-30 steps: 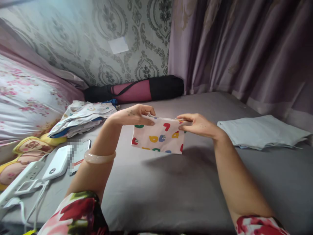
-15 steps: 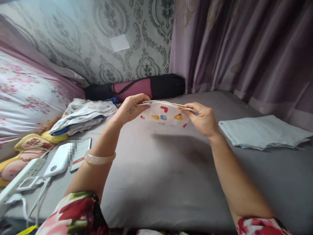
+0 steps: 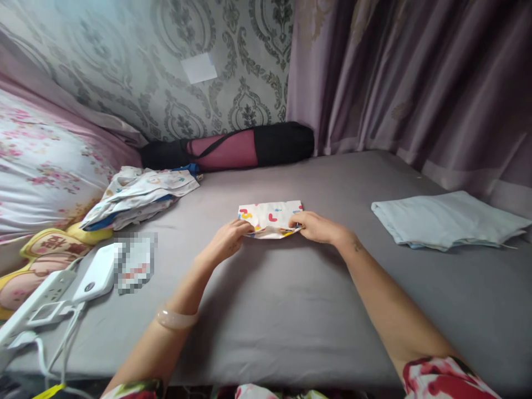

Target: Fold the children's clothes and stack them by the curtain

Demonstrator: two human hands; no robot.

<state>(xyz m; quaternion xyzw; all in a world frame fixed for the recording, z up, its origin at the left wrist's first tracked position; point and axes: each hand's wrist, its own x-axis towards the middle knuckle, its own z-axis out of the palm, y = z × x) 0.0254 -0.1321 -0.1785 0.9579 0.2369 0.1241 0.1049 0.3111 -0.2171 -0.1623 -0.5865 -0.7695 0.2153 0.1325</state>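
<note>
A small white cloth (image 3: 272,215) printed with coloured shapes lies folded on the grey bed sheet (image 3: 291,310) in the middle of the view. My left hand (image 3: 228,239) pinches its near left corner, fingers closed on the fabric. My right hand (image 3: 316,227) grips the near right corner the same way. Both hands rest low on the sheet. A pale bangle sits on my left wrist.
A stack of folded printed clothes (image 3: 139,194) lies at the left, a folded pale blue cloth (image 3: 444,221) at the right. A black and pink roll bag (image 3: 233,148) lies against the wall. A power strip (image 3: 37,305), white device (image 3: 97,274) and floral pillow (image 3: 45,166) are far left.
The hands held the cloth up in the air; they have now lowered it forward onto the sheet, folded smaller, and still grip its near edge.
</note>
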